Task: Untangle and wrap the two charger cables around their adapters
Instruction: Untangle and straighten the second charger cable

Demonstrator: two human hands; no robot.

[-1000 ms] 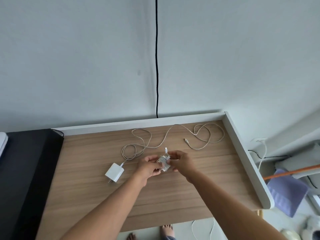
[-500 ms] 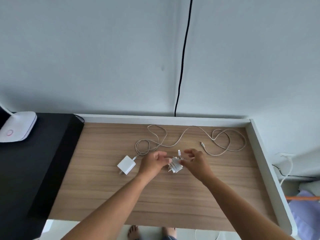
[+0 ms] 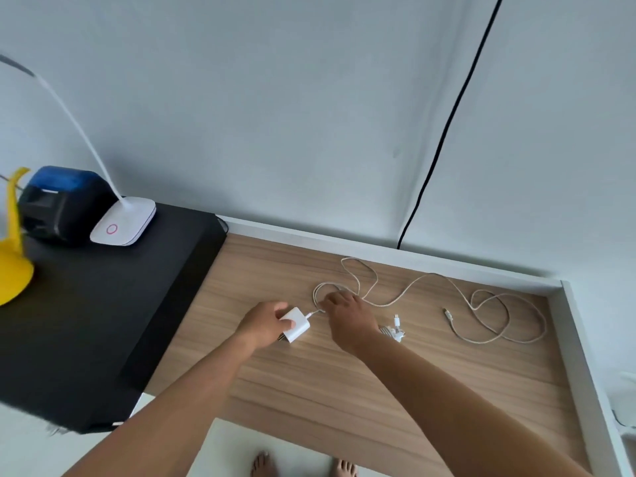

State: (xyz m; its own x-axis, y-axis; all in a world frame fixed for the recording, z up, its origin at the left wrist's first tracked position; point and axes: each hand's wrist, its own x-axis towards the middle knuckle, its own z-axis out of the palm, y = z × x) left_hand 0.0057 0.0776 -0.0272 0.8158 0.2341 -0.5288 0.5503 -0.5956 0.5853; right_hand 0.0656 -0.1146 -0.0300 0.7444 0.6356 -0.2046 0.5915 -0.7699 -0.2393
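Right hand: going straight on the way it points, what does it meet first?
The cable: its coil lies right at the fingertips of the right hand, next to the adapter that the left hand holds. It may be touching it; depth is unclear.

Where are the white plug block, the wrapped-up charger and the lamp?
white plug block (image 3: 297, 326), head view, its top face.
wrapped-up charger (image 3: 394, 332), head view, its coiled cable.
lamp (image 3: 124, 220), head view, its flat base.
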